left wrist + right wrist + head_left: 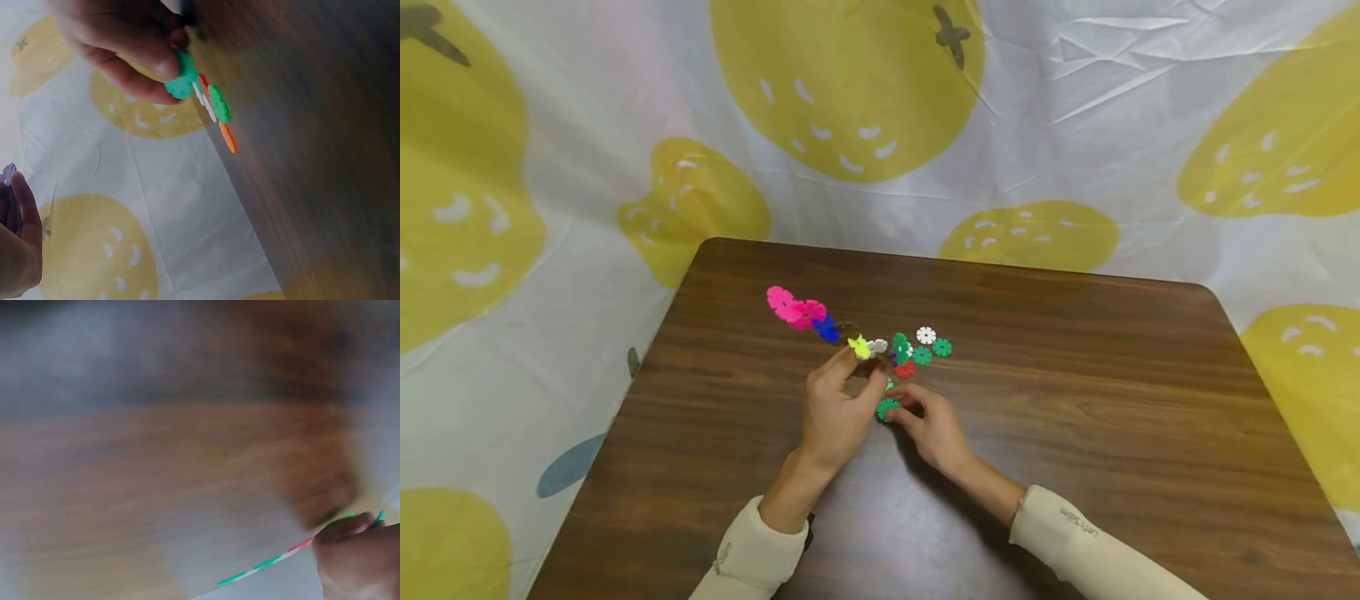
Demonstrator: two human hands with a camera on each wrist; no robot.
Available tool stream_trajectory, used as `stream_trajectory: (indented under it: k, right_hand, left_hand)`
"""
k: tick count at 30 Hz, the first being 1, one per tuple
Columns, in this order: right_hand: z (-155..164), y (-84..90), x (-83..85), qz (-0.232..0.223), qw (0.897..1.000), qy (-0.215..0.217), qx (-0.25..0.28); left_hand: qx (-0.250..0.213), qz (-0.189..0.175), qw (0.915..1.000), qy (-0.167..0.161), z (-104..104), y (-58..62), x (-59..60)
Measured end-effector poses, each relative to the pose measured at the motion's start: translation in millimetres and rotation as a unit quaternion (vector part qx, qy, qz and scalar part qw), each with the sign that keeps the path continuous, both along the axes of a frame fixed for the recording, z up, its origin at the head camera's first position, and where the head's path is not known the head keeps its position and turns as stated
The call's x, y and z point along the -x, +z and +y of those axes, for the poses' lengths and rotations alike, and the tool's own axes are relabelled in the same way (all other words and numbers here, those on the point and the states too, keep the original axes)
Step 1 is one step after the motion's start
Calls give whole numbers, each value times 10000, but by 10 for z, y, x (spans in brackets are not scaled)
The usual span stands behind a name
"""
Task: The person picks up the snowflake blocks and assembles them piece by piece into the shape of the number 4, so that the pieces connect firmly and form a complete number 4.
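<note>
My left hand [850, 379] holds up a chain of joined snowflake discs [808, 315]: pink, blue, yellow and white, slanting up to the left above the table. It pinches the chain near the yellow disc [859, 347]. My right hand [904, 410] rests low on the table and pinches a single green disc [886, 408], just right of the left hand. The left wrist view shows that green disc [182, 80] held between the right hand's fingers [134, 65]. The right wrist view is badly blurred, with only part of the right hand [356, 556] showing.
Loose discs lie just beyond the hands: white [926, 335], green [942, 347], green [922, 355] and red [904, 369]. The brown wooden table [1075, 433] is bordered by a white cloth with yellow prints [850, 92] behind and at both sides.
</note>
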State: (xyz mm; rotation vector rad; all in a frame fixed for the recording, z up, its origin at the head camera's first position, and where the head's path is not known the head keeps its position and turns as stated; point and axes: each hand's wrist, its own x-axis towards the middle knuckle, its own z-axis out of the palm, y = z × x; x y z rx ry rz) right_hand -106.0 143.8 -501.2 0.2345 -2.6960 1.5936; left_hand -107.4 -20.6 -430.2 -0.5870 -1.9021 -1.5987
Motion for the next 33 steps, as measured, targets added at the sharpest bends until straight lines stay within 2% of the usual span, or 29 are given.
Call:
stream_trajectory:
  k: [7, 12, 22, 27, 33]
  right_hand:
    - [274, 252, -61, -554, 9948, -520, 682]
    - [425, 480, -123, -542, 9926, -676, 854]
    - [649, 1011, -243, 359, 9896, -487, 1305]
    - [696, 1180, -268, 898, 9855, -507, 1345]
    - [713, 1303, -282, 1399, 9787, -657, 1354]
  left_hand:
    - [33, -80, 10000, 10, 38, -49, 0]
    - [38, -129, 9999, -5, 72, -76, -2]
    - [153, -241, 9995, -160, 179, -63, -35]
    - [182, -271, 9989, -330, 229, -54, -45]
    - [259, -230, 9986, -388, 262, -45, -57]
